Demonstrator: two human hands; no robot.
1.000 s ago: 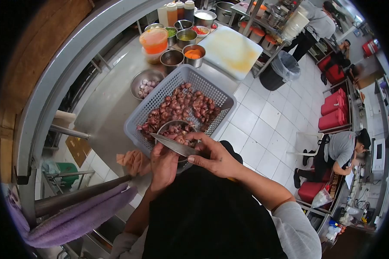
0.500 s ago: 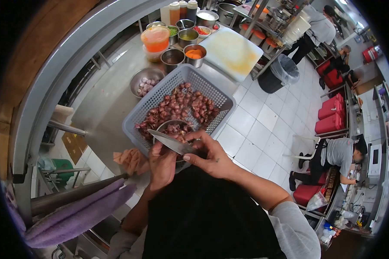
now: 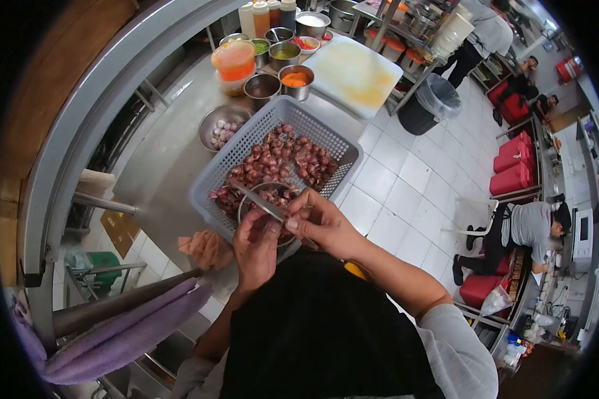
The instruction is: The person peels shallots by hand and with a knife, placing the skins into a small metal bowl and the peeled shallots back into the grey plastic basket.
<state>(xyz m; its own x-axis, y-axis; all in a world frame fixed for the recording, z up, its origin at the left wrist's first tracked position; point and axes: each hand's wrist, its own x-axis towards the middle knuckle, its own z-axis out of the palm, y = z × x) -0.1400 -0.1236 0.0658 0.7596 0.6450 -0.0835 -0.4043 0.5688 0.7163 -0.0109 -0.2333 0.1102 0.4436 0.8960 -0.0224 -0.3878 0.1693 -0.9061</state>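
In my right hand (image 3: 321, 223) is a knife (image 3: 258, 201), its blade pointing up and left across a metal bowl (image 3: 241, 211). My left hand (image 3: 256, 245) is closed just beside the blade, fingers curled and close to my right thumb; whatever it pinches is hidden. Reddish-purple pieces, like shallots or skins, lie in the bowl, which sits at the near end of a grey perforated basket (image 3: 203, 193). Unpeeled shallots (image 3: 273, 158) cover the basket's floor. Past its far left side, a steel bowl (image 3: 209, 123) contains pale peeled shallots (image 3: 225, 133).
Several metal containers, an orange-filled tub (image 3: 234, 63), squeeze bottles (image 3: 260, 18) and a white cutting board (image 3: 353, 73) stand at the back. A crumpled brown cloth (image 3: 205, 249) lies left of the basket. A black bin (image 3: 427, 110) and other people are off to the right.
The knife has turned so its blade shows narrower, edge-on. Both hands stay close together over the bowl, with my left hand shifted slightly right. The view has moved a little.
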